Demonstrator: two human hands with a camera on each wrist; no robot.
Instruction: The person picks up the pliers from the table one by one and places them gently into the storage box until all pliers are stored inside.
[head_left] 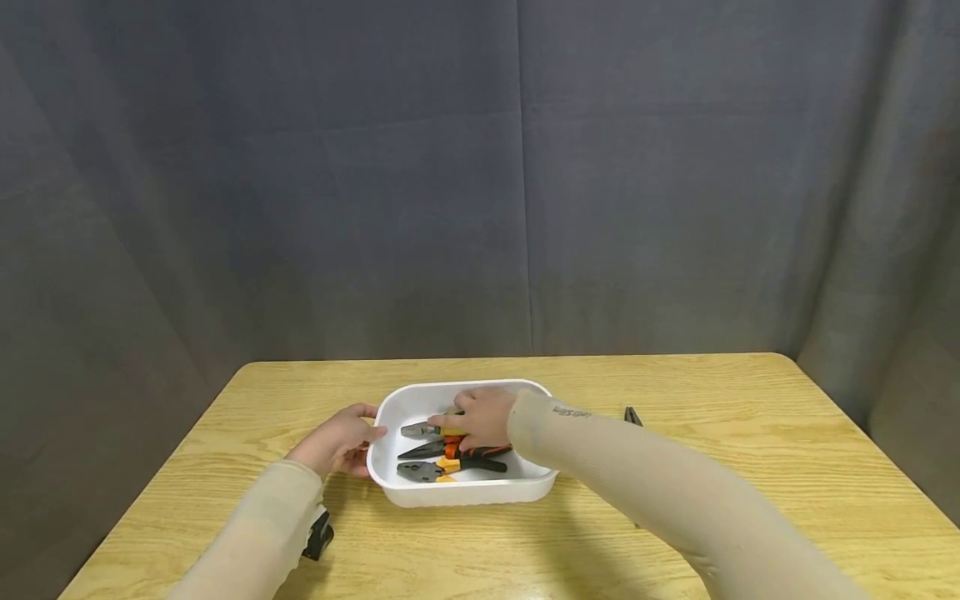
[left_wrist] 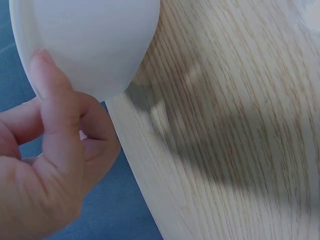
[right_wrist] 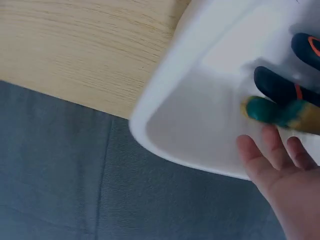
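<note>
A white plastic tray (head_left: 468,496) sits on the table, its left rim pinched by my left hand (head_left: 341,437); the left wrist view shows the thumb (left_wrist: 57,100) over the rim and curled fingers below. Inside lie combination pliers (head_left: 420,431) with yellow-green handles, long-nose pliers (head_left: 423,451) with orange-black handles, and grey-jawed pliers (head_left: 422,472) with yellow-black handles. My right hand (head_left: 483,417) is over the combination pliers. In the right wrist view its fingers (right_wrist: 272,145) are spread and loosely extended beside the blurred yellow-green handle (right_wrist: 265,110).
The dark tips of another tool (head_left: 633,416) show right of the tray, the rest hidden behind my right sleeve (head_left: 645,483). A black object (head_left: 318,536) is at my left wrist. Grey curtain (head_left: 525,208) stands behind the wooden table (head_left: 300,387).
</note>
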